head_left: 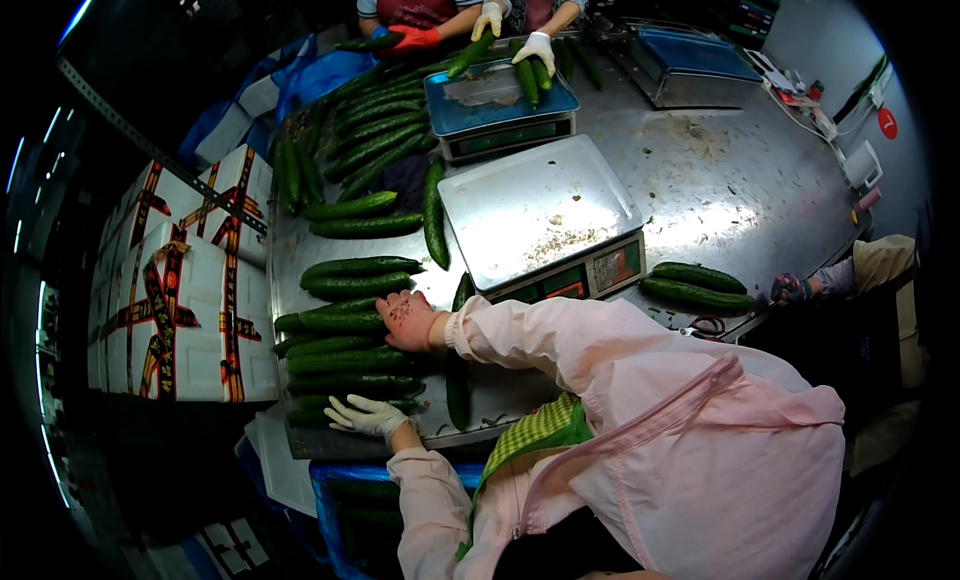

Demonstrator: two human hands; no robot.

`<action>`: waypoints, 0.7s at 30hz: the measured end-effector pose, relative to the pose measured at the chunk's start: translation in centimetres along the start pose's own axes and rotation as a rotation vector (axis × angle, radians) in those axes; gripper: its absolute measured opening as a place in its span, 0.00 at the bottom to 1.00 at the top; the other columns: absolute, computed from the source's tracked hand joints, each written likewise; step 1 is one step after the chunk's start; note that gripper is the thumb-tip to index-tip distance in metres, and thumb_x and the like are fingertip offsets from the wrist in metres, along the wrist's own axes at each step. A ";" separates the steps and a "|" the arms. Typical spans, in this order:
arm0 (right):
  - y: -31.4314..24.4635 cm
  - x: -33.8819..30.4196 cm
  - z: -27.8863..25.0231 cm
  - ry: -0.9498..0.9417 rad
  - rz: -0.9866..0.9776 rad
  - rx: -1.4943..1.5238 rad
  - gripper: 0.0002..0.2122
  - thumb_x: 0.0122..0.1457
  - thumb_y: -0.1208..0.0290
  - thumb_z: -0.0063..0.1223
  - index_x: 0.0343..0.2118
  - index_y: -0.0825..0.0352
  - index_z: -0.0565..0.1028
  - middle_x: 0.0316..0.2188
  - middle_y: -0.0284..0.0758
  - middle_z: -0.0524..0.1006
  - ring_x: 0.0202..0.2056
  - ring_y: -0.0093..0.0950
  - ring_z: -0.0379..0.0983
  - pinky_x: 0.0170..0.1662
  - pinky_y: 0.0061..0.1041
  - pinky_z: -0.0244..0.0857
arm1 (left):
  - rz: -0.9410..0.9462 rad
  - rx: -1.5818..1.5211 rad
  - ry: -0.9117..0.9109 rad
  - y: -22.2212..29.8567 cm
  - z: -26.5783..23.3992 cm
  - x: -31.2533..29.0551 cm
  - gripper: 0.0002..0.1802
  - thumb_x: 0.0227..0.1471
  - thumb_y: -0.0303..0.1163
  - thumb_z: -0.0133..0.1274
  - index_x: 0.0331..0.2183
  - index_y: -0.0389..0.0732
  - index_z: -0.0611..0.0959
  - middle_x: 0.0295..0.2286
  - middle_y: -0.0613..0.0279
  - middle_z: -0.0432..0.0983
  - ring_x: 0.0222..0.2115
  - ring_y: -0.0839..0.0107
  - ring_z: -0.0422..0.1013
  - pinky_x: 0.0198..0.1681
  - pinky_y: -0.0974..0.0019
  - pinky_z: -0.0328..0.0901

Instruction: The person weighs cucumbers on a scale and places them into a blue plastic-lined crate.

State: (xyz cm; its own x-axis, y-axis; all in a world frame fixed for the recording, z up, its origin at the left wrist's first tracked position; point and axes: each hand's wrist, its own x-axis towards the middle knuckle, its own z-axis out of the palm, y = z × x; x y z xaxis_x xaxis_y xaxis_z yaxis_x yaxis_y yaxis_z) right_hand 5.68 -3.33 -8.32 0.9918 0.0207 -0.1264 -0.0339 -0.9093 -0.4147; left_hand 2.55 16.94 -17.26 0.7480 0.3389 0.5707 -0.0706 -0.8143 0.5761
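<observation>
My left hand (368, 417), in a white glove, lies with its fingers spread over the nearest cucumbers (352, 385) at the table's left front corner. My right hand (405, 322), in a reddish glove with dark marks, is curled over the right end of a dark green cucumber (335, 323) in the same row. Its fingertips are partly hidden. A second pair of cucumbers (360, 276) lies just beyond it. Close to my right wrist, a lone cucumber (458, 385) lies lengthwise, partly under my sleeve.
A steel-topped scale (540, 215) stands mid-table, with a blue scale (500, 105) behind it. Across the table, a co-worker's gloved hands (537, 52) hold cucumbers; another wears red gloves (410, 40). White taped boxes (200, 300) stand left. Scissors (707, 326) lie near two cucumbers (697, 287) at right.
</observation>
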 end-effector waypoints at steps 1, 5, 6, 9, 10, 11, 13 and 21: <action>0.0 0.0 0.1 0.006 -0.005 -0.001 0.27 0.54 0.54 0.54 0.51 0.69 0.65 0.45 0.45 0.71 0.46 0.43 0.68 0.47 0.42 0.62 | 0.001 0.004 0.002 0.0 0.0 0.0 0.23 0.63 0.40 0.41 0.52 0.34 0.72 0.54 0.36 0.61 0.59 0.46 0.54 0.65 0.44 0.43; 0.0 0.0 0.1 0.009 -0.014 0.009 0.27 0.54 0.54 0.54 0.51 0.69 0.65 0.45 0.46 0.70 0.46 0.43 0.68 0.46 0.42 0.62 | 0.017 0.023 0.023 -0.6 0.3 0.0 0.23 0.63 0.41 0.41 0.52 0.34 0.72 0.54 0.37 0.62 0.59 0.46 0.55 0.65 0.44 0.43; 0.0 0.1 0.1 0.004 -0.012 0.015 0.27 0.54 0.54 0.54 0.51 0.69 0.65 0.45 0.46 0.70 0.46 0.43 0.68 0.46 0.42 0.62 | 0.025 0.027 0.031 -0.8 0.4 0.0 0.23 0.63 0.41 0.41 0.52 0.34 0.72 0.54 0.37 0.62 0.59 0.46 0.55 0.65 0.44 0.43; 0.0 0.0 0.6 0.049 -0.008 -0.006 0.27 0.54 0.53 0.54 0.50 0.69 0.65 0.45 0.45 0.70 0.46 0.42 0.67 0.46 0.42 0.62 | 0.042 0.029 0.042 -0.9 0.4 0.0 0.23 0.63 0.41 0.42 0.51 0.35 0.73 0.53 0.37 0.63 0.58 0.45 0.56 0.65 0.44 0.44; 0.1 -0.1 0.7 0.073 -0.010 -0.013 0.28 0.53 0.53 0.54 0.50 0.69 0.66 0.45 0.45 0.70 0.46 0.42 0.67 0.46 0.42 0.62 | 0.031 0.020 0.040 -0.7 0.4 -0.1 0.23 0.63 0.41 0.42 0.51 0.35 0.73 0.53 0.37 0.63 0.58 0.45 0.56 0.65 0.43 0.44; 0.1 -0.2 0.9 0.094 -0.012 -0.019 0.28 0.53 0.53 0.54 0.50 0.69 0.66 0.45 0.44 0.70 0.46 0.42 0.66 0.46 0.42 0.62 | 0.021 0.014 0.036 -0.3 0.3 -0.1 0.23 0.63 0.41 0.42 0.51 0.35 0.73 0.53 0.37 0.63 0.58 0.45 0.56 0.65 0.43 0.44; 0.2 -0.2 1.1 0.117 -0.008 -0.019 0.28 0.53 0.52 0.54 0.50 0.68 0.66 0.45 0.44 0.70 0.46 0.41 0.66 0.45 0.42 0.61 | 0.021 0.016 0.032 -0.2 0.3 -0.1 0.22 0.63 0.41 0.42 0.51 0.35 0.73 0.53 0.37 0.63 0.58 0.45 0.56 0.65 0.43 0.44; -0.7 -0.6 -0.3 0.091 0.009 0.025 0.30 0.52 0.53 0.57 0.52 0.68 0.64 0.48 0.43 0.68 0.50 0.42 0.64 0.50 0.42 0.60 | 0.012 -0.007 0.027 -0.4 0.2 0.0 0.23 0.62 0.41 0.42 0.52 0.35 0.73 0.54 0.37 0.62 0.59 0.46 0.56 0.65 0.44 0.43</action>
State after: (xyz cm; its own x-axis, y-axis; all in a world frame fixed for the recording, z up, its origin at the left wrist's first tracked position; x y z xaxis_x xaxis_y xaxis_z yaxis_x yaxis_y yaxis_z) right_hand 5.10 -2.78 -7.69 0.9985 -0.0268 -0.0481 -0.0451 -0.8986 -0.4364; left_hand 2.69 17.20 -17.57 0.7290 0.3415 0.5932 -0.0844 -0.8152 0.5730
